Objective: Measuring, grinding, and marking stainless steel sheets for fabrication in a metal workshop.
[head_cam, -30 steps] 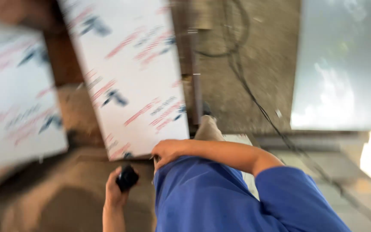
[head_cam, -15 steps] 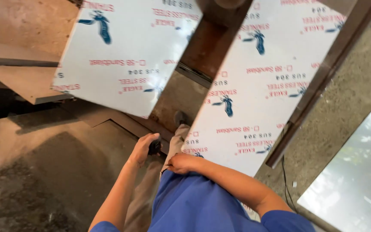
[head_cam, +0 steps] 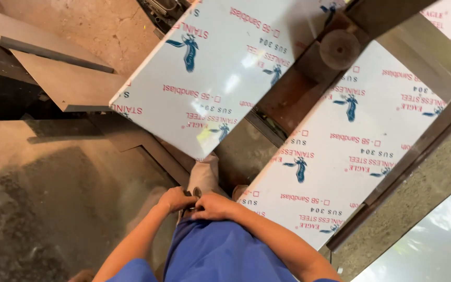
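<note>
- Dusty grey-brown concrete floor (head_cam: 43, 198): fills the left half of the view and shows again as a strip at lower right.
- Right-hand white film-covered steel sheet with red lettering and blue bird marks (head_cam: 361, 136): runs on a slant from upper right down to a corner just beside the hands.
- Left-hand white film-covered steel sheet of the same print (head_cam: 220, 73): lies parallel to the first, well above the hands; its lower corner ends near the beige trouser leg.
- Rusty brown metal beam (head_cam: 309, 89) between the two sheets, carrying a round dark disc (head_cam: 340, 49) at its upper end.
- Dark metal frame bar (head_cam: 418, 151): borders the right sheet's outer edge.
- Bare grey steel plate (head_cam: 69, 86): lies flat at upper left, apart from the sheets.
- Blue short-sleeved shirt (head_cam: 220, 256) of the wearer: occupies the bottom centre.
- Beige trouser leg (head_cam: 204, 177): extends forward from the waist toward the gap between the sheets.
- Right hand (head_cam: 214, 206): forearm bent in from lower right, wrist flexed, palm down at the waistline; fingers curled loosely, touching the left hand.
- Left hand (head_cam: 176, 199): forearm rising from lower left, fingers folded inward at the waist.
- Small dark object (head_cam: 196, 194): lies between the two hands at the waistband; possibly pinched by them, though whether either hand truly grips it cannot be told.
</note>
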